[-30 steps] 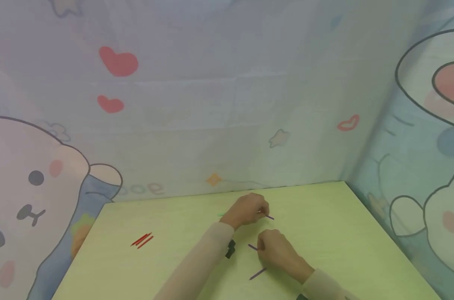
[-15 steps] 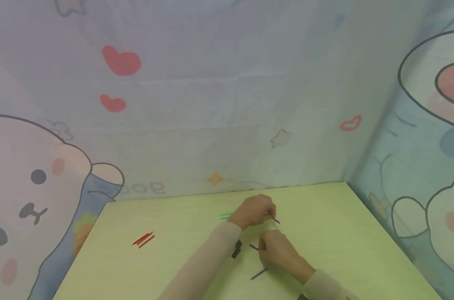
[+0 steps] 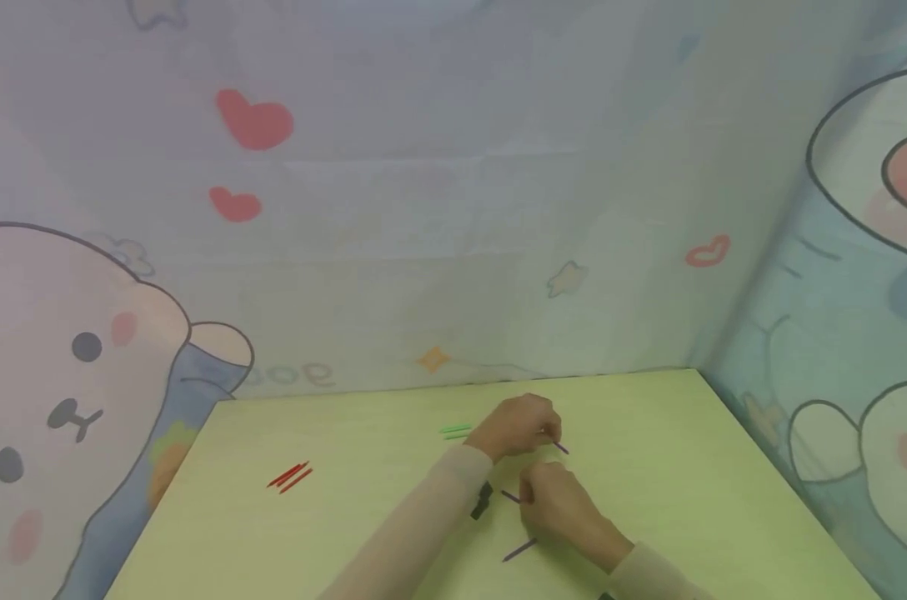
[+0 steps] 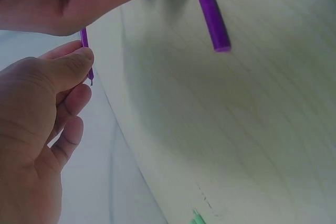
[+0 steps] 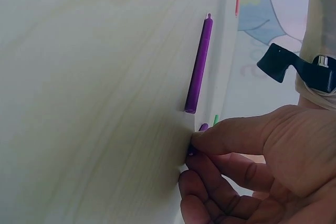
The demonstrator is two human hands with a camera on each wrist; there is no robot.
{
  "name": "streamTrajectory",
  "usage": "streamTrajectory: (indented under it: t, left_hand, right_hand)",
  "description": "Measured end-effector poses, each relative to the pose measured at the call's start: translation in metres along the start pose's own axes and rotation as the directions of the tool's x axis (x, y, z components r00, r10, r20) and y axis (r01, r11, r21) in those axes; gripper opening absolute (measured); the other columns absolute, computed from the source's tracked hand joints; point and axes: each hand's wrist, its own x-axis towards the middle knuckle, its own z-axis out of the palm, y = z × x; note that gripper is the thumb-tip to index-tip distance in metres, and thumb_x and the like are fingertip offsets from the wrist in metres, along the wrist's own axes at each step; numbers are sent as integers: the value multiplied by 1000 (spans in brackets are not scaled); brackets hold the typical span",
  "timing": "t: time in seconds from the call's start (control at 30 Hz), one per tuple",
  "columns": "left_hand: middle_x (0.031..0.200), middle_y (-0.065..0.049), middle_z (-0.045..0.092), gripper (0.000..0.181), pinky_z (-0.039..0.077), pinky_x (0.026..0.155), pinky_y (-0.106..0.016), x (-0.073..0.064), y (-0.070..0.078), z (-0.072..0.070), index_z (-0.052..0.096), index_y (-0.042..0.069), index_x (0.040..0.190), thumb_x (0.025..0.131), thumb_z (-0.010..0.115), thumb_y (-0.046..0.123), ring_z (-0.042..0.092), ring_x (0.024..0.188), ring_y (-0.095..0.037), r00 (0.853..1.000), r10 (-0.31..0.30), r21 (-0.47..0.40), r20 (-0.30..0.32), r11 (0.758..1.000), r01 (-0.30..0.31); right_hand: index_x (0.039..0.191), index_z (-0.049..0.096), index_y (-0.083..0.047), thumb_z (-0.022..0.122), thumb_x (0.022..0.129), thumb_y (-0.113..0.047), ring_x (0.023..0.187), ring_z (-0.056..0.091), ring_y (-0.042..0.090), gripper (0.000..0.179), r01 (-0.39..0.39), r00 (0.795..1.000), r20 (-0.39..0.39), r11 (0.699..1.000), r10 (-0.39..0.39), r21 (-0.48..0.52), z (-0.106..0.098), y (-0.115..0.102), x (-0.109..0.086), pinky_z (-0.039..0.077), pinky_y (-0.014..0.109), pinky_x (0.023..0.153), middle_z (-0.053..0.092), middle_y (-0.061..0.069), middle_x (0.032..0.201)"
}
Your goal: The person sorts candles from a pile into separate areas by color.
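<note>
My left hand pinches a slim purple candle between thumb and fingers, over the back part of the table. In the left wrist view, this candle shows a short wick at its end. Nearer to me, my right hand pinches a second purple candle, whose end sticks out to the left. The rest of it is hidden by the fingers. A third purple candle lies on the table just beside the right hand, wick end toward the lower left.
Two green candles lie behind the left wrist. Three red ones lie together at the left of the pale yellow-green table. A printed cloth backdrop rises at the table's back edge and right side. Each wrist bears a dark strap.
My left hand has moved a little to the right and slightly nearer with its purple candle, uncovering more of the green candles. The right hand stays almost in place. The head view has shifted slightly.
</note>
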Motion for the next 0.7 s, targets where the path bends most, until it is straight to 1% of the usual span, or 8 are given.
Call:
streamTrajectory:
  t: [0.07, 0.13, 0.23, 0.4, 0.53, 0.7]
  left_hand:
    - [97, 13, 73, 6, 52, 80, -12, 2, 0, 1, 87, 25, 100, 102, 83, 20, 65, 92, -1, 1000, 9, -2, -7, 1000, -9]
    - [98, 13, 73, 7, 52, 81, -12, 4, 1, 2, 87, 25, 101, 103, 82, 20, 65, 93, -2, 1000, 11, -4, -10, 1000, -11]
    - [102, 11, 75, 9, 52, 82, -12, 4, 2, 2, 88, 24, 106, 104, 81, 19, 67, 95, -3, 1000, 3, -9, -4, 1000, -3]
    - [106, 9, 77, 13, 53, 82, -12, -1, 3, 1, 88, 23, 113, 103, 82, 17, 69, 98, -4, 1000, -28, -31, 6, 999, 28]
    - [107, 8, 77, 13, 53, 82, -12, -5, 4, 0, 88, 22, 113, 102, 83, 17, 69, 98, -4, 999, -38, -49, -2, 998, 38]
    - [106, 8, 77, 10, 53, 82, -13, -7, 3, -2, 88, 20, 111, 103, 82, 18, 69, 97, -5, 999, -46, -52, -6, 998, 46]
  right_hand:
    - [74, 69, -12, 71, 78, 6, 61, 59, 12, 18, -29, 1000, 9, 1000, 29, -3, -1, 0, 0, 55, 31, 56, 65, -3, 69]
    - [73, 69, -11, 72, 78, 8, 62, 61, 14, 20, -84, 996, 26, 996, 83, 14, -9, -12, -2, 57, 32, 58, 66, -2, 69]
    - [74, 69, -11, 72, 79, 9, 62, 61, 14, 21, -116, 992, 47, 993, 115, 12, -12, -17, -2, 57, 30, 59, 66, -2, 70]
    - [76, 69, -9, 74, 82, 9, 62, 61, 12, 20, -120, 991, 69, 993, 119, 16, -13, -19, -3, 58, 28, 59, 66, -2, 71]
    - [75, 69, -8, 74, 82, 11, 60, 62, 12, 20, -109, 992, 70, 994, 108, 18, -10, -19, -2, 58, 27, 58, 66, -1, 69]
    - [75, 70, -9, 73, 81, 10, 59, 61, 11, 20, -110, 991, 73, 994, 109, 16, -10, -21, -1, 57, 25, 57, 66, -2, 69]
